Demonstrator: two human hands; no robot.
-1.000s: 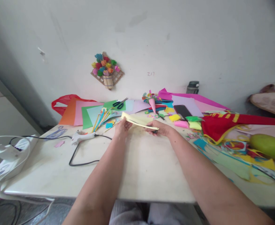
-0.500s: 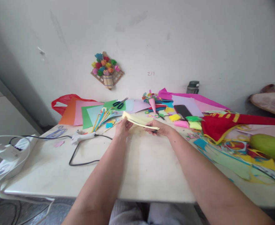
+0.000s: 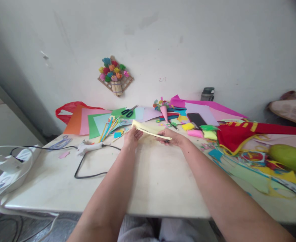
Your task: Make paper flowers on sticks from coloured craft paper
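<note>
Over the middle of the table, a pale yellow sheet of paper [image 3: 149,128] is held up at a slight tilt. My left hand [image 3: 133,136] pinches its left end between thumb and fingers. My right hand [image 3: 172,137] is closed at the other end, around what look like scissors [image 3: 166,140]; only a bit of dark handle shows, and the blades are hidden by the paper. A narrow strip along the near edge stands apart from the sheet, with a gap between them.
A white glue gun [image 3: 88,147] with a black cord lies left, near a power strip [image 3: 14,171]. Coloured paper sheets [image 3: 73,122], other scissors [image 3: 129,110], a paper bouquet [image 3: 163,109] and a phone [image 3: 196,119] lie behind. Paper scraps [image 3: 251,174] and a green fruit [image 3: 289,158] are right.
Almost nothing differs; both hands keep their hold on the yellow paper, with only a very slight shift at its left end.
</note>
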